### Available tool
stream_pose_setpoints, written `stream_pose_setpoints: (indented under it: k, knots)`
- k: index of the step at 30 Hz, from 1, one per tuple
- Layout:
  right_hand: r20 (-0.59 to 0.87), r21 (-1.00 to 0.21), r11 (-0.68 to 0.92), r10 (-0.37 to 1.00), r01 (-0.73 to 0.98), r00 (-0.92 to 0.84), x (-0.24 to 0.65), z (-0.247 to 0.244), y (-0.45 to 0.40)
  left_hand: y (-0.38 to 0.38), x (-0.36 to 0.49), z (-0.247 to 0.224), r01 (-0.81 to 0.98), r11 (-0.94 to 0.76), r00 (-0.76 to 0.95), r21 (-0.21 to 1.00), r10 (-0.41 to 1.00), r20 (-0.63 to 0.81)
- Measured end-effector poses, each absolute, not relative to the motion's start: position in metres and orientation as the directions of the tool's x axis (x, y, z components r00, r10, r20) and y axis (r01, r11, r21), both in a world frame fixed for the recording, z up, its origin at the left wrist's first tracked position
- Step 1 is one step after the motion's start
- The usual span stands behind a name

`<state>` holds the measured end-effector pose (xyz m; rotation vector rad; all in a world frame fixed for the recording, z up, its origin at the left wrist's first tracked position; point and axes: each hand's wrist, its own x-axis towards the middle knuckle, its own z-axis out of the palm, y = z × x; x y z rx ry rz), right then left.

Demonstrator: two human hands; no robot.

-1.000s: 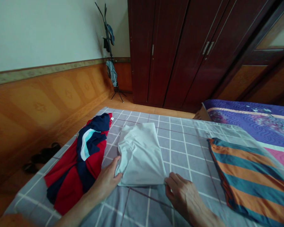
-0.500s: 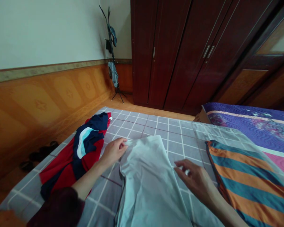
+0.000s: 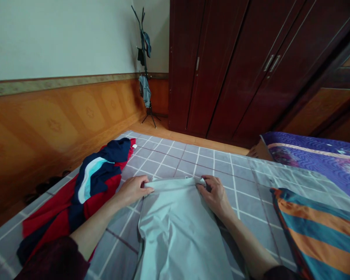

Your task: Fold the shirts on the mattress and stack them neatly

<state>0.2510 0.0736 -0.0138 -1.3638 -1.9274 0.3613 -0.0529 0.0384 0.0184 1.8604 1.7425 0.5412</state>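
A red-and-navy garment (image 3: 97,175) lay along the bed's (image 3: 166,161) left edge; short of its far edge, the left hand (image 3: 134,190) pinched the pale cloth's (image 3: 181,233) far-left corner; the right hand (image 3: 217,196), empty just before, now gripped its far-right corner, so both were held.

A dark maroon sleeve (image 3: 56,258) is worn on the left arm (image 3: 97,223), its loose end seen at the near left; any finer pattern is lost in shadow. On the right arm (image 3: 245,241), only the rim of a near-black sleeve (image 3: 280,273) is shown, at the near right. The left hand (image 3: 133,189), the right hand (image 3: 216,195) and both slim forearms are uncovered.
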Motion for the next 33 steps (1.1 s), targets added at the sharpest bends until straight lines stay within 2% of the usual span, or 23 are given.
stream_pose_setpoints:
  k: [2,4,7,9,13,18,20,22,24,25,27,29,31,33]
  knots:
    - [0.401,-0.631,0.381,0.906,0.676,-0.136,0.253,-0.014,0.074,0.039,-0.049,0.017,0.626,0.0,0.084,0.78,0.994,-0.068]
    - [0.398,-0.656,0.356,0.913,0.666,-0.096,0.254,-0.014,0.075,0.04,-0.042,0.015,0.449,0.037,0.006,0.893,0.999,-0.044]
    - [0.401,-0.654,0.331,0.914,0.68,-0.058,0.255,-0.015,0.075,0.044,-0.032,0.01,0.352,0.052,-0.103,0.934,0.995,-0.017]
    - [0.414,-0.629,0.333,0.908,0.702,-0.06,0.255,-0.015,0.074,0.047,-0.029,0.005,0.432,0.014,-0.094,0.902,0.995,0.029]
    - [0.428,-0.58,0.334,0.901,0.743,-0.071,0.255,-0.018,0.075,0.053,-0.03,-0.002,0.651,-0.07,-0.076,0.756,0.985,0.157]
    - [0.458,-0.524,0.294,0.889,0.8,-0.027,0.261,-0.018,0.077,0.05,-0.028,-0.001,0.662,-0.071,-0.07,0.746,0.985,0.156]
    - [0.523,-0.489,0.3,0.852,0.819,0.001,0.259,-0.011,0.071,0.045,-0.025,0.002,0.682,-0.092,-0.101,0.725,0.971,0.218]
    - [0.623,-0.412,0.392,0.78,0.823,-0.06,0.253,-0.001,0.061,0.038,-0.022,0.006,0.714,-0.191,-0.107,0.673,0.921,0.375]
    - [0.653,-0.286,0.559,0.708,0.778,-0.269,0.243,0.007,0.048,0.032,-0.018,0.01,0.729,-0.341,0.014,0.594,0.875,0.485]
    - [0.613,-0.225,0.635,0.682,0.739,-0.399,0.238,0.009,0.043,0.029,-0.017,0.011,0.726,-0.418,0.139,0.545,0.866,0.48]
    - [0.474,-0.127,0.699,0.666,0.704,-0.576,0.232,0.007,0.036,0.026,-0.016,0.013,0.721,-0.525,0.381,0.452,0.845,0.374]
    - [0.395,-0.055,0.628,0.728,0.776,-0.561,0.231,0.001,0.034,0.024,-0.016,0.014,0.757,-0.535,0.455,0.374,0.844,0.285]
    - [0.416,-0.021,0.524,0.779,0.851,-0.469,0.232,-0.004,0.034,0.023,-0.017,0.013,0.794,-0.503,0.432,0.341,0.862,0.266]
    - [0.422,-0.002,0.542,0.763,0.841,-0.49,0.233,-0.006,0.034,0.022,-0.017,0.013,0.783,-0.523,0.476,0.336,0.853,0.216]
